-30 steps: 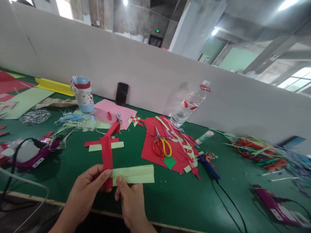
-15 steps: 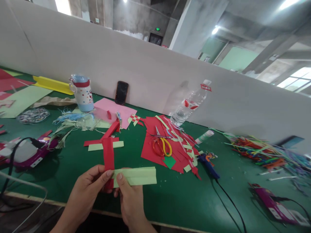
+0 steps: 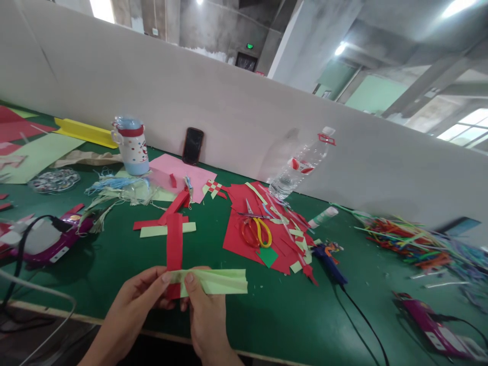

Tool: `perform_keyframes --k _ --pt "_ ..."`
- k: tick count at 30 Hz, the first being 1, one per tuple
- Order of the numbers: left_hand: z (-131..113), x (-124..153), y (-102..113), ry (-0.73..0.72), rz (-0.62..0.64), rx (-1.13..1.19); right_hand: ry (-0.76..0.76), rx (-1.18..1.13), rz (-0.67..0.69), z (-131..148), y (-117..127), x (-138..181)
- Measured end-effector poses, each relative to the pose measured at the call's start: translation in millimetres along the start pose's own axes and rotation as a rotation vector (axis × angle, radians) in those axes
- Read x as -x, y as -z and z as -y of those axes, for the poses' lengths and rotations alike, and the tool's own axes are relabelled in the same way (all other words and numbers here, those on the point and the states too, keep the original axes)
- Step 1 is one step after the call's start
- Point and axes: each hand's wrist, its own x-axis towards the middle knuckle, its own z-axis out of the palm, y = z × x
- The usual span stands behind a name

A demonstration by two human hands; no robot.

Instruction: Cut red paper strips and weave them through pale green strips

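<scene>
My left hand [image 3: 139, 295] pinches a red paper strip [image 3: 174, 241] near its lower end, thumb on top. The strip stands upright from my fingers. A light green paper strip [image 3: 229, 282], folded lengthwise, crosses the front of the red one, and its narrowed left end reaches my left thumb. My right hand [image 3: 208, 315] grips the green strip just right of the crossing, thumb in front and fingers behind. Both hands are closed, above the table's near edge. Beyond them lie another light green strip [image 3: 154, 231] and a red strip [image 3: 147, 224].
Scissors [image 3: 256, 231] rest on red paper [image 3: 234, 234] with scraps. Behind stand a bottle [image 3: 295, 170], a phone [image 3: 192, 146] and a cup [image 3: 133, 152]. A blue glue gun [image 3: 331, 264] trails a cord at right. A purple device [image 3: 57, 244] sits at left.
The green strip's left end now lies across the front of the red strip; before, it stopped at the red strip's right edge. The view has shifted slightly.
</scene>
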Motion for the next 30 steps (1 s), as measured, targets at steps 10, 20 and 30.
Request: perform_keyframes --k 10,20,30 --pt "0.7 1.0 -3.2 -0.048 -0.011 -0.134 -0.025 -0.052 -0.046 -0.5 -0.7 2.0" --pt "-5.0 0.5 9.5 -0.103 -0.202 -0.272 -0.018 -0.026 -0.168 12.8 9.8 -4.4" --pt "-17.4 4.8 21.1 -0.125 -0.110 -0.512 0.336 0.336 -0.162 83.5 59.2 -30.4"
